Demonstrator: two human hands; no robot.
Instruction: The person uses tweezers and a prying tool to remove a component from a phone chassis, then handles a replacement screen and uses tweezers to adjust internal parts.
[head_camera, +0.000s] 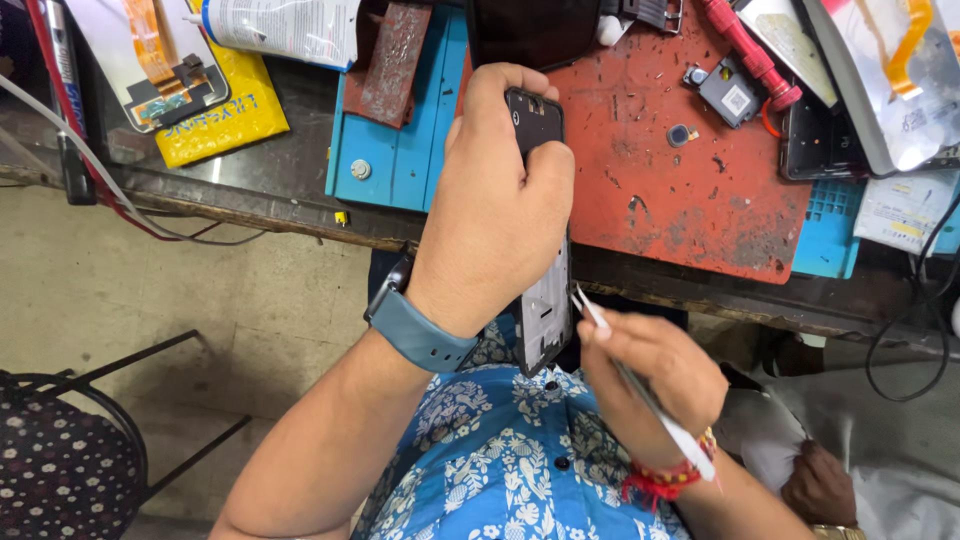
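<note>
Far left on the bench: yellow packet (222, 118) under a flex-cable part, then a blue mat (400, 160) with a worn red work mat (660, 190) beside it. Left hand (497, 215), grey-blue watch (418, 328) on the wrist, fingers clamped around a bare phone frame (545, 300) held upright over the bench edge, above the lap. Right hand (655, 375) just right of the frame's lower part, fingers pinched on white tweezers (640, 385), tips at the frame's right edge; red screwdriver (748, 50) lies top right.
</note>
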